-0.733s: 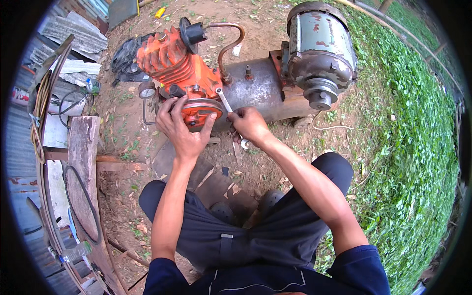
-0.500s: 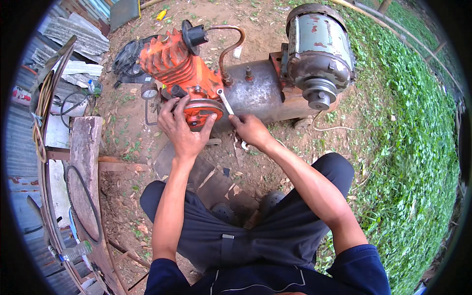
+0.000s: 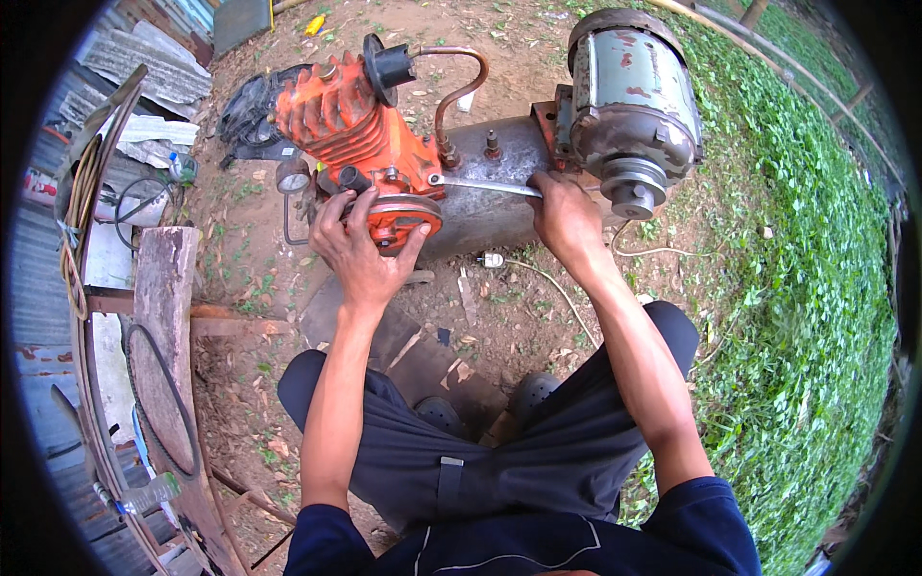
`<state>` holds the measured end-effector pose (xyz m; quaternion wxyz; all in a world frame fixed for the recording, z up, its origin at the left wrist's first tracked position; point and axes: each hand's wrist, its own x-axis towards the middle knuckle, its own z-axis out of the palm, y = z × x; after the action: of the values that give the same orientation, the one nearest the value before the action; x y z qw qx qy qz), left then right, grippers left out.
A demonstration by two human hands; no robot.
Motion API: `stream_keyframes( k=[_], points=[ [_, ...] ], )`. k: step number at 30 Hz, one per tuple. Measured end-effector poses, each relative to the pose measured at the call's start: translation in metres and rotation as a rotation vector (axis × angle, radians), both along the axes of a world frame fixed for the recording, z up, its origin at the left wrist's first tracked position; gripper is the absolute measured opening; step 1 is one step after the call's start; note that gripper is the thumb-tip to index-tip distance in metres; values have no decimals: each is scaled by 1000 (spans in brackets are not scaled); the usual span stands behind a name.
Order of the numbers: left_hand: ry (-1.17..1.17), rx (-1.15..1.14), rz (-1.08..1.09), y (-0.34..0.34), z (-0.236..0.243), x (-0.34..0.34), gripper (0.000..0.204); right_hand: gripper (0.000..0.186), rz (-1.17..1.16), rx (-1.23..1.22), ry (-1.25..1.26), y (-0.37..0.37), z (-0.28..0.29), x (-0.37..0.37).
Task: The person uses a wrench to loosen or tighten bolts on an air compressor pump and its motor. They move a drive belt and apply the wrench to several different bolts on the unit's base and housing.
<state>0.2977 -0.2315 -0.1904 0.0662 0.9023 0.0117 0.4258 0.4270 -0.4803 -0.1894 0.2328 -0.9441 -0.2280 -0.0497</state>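
My right hand (image 3: 569, 219) is closed round one end of a steel wrench (image 3: 488, 185). The wrench's ring end sits at a bolt on the side of the orange compressor pump (image 3: 331, 120), and its shaft points right across the metal tank (image 3: 480, 226). With fingers and thumb spread round its rim, my left hand (image 3: 361, 257) grips the red pulley (image 3: 386, 230) on the front of the pump. A pressure gauge (image 3: 292, 176) stands just left of that hand.
An electric motor (image 3: 632, 91) is mounted on the tank's right end. A copper pipe (image 3: 486, 72) arches behind the pump. A cable with a plug (image 3: 493, 260) lies on the dirt. Planks (image 3: 163, 317) with a black belt (image 3: 158, 394) stand at left; grass (image 3: 807, 307) spreads at right.
My right hand has swung the wrench's free end up and to the right, so its shaft now lies nearly level. My left hand stays on the pulley.
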Motion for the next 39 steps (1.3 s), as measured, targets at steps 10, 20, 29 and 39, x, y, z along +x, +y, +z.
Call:
stream_keyframes(
  k=[10, 20, 29, 39],
  points=[
    [-14, 1, 17, 0, -3, 1, 77, 17, -44, 251, -76, 7, 12, 11],
    [-12, -9, 16, -2, 2, 2, 79, 30, 169, 223, 226, -7, 33, -28],
    [-33, -53, 45, -9, 2, 5, 79, 34, 72, 698, 1195, 3, 15, -62],
    [-78, -84, 62, -12, -2, 11, 78, 37, 64, 818, 1241, 26, -14, -94]
  ],
)
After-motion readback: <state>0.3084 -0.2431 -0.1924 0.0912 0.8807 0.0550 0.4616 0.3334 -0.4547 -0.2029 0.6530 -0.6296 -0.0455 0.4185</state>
